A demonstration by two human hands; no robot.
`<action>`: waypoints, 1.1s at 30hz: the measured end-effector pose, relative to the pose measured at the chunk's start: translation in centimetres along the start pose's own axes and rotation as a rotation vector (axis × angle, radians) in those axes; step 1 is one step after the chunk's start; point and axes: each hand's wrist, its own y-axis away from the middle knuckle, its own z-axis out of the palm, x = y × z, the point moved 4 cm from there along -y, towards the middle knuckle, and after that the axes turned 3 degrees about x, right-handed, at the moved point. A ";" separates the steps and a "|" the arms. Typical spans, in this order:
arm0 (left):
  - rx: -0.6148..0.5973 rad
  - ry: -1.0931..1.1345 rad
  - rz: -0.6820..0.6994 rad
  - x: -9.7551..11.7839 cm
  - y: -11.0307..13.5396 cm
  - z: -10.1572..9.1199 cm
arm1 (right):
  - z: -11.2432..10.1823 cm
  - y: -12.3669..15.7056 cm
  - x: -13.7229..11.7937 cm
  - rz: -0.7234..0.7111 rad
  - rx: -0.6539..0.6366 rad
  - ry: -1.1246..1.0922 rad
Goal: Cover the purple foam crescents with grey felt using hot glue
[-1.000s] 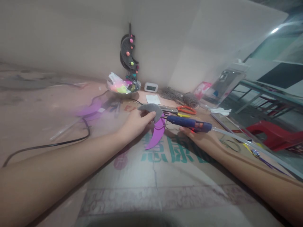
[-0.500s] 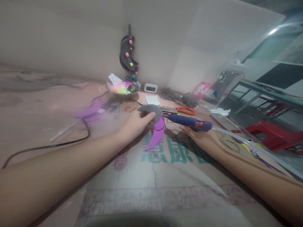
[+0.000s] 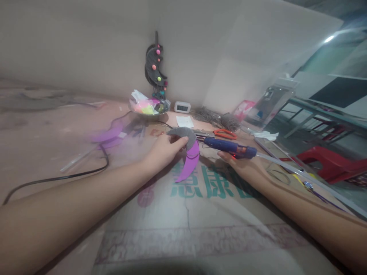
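Between the thumb and fingers of my left hand (image 3: 169, 151) is a purple crescent (image 3: 190, 162), its upper part wrapped in grey yarn and its lower tip bare. My right hand (image 3: 232, 160) is closed around a blue glue gun (image 3: 229, 147), with a long clear glue stick (image 3: 286, 167) coming out of its back end. The gun's nozzle points left at the crescent's edge, close to where the yarn stops; whether they touch I cannot tell. A small red light shows near my right fingers, most of which the gun hides.
Behind my hands are orange-handled pliers (image 3: 225, 134), grey yarn (image 3: 215, 119), a white digital clock (image 3: 182, 107) and a bowl of pompoms (image 3: 149, 109). A decorated grey crescent (image 3: 153, 67) hangs on the wall. Purple pieces (image 3: 109, 135) and a black cord (image 3: 57, 178) lie left. A red stool (image 3: 327, 164) stands right.
Both hands, the crescent and the glue gun keep almost the same places. The red light by my right fingers shows now and did not before.
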 end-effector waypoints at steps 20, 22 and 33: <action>-0.030 0.046 -0.023 0.1 0.1 0.2 | -0.8 -1.5 1.7 0.145 -0.005 -0.072; -0.036 0.042 -0.018 0.2 0.1 0.2 | -1.3 -2.0 1.9 0.161 0.030 -0.198; -0.047 -0.004 0.032 -0.2 -0.1 0.4 | -1.6 -8.3 -0.2 0.128 -0.011 -0.248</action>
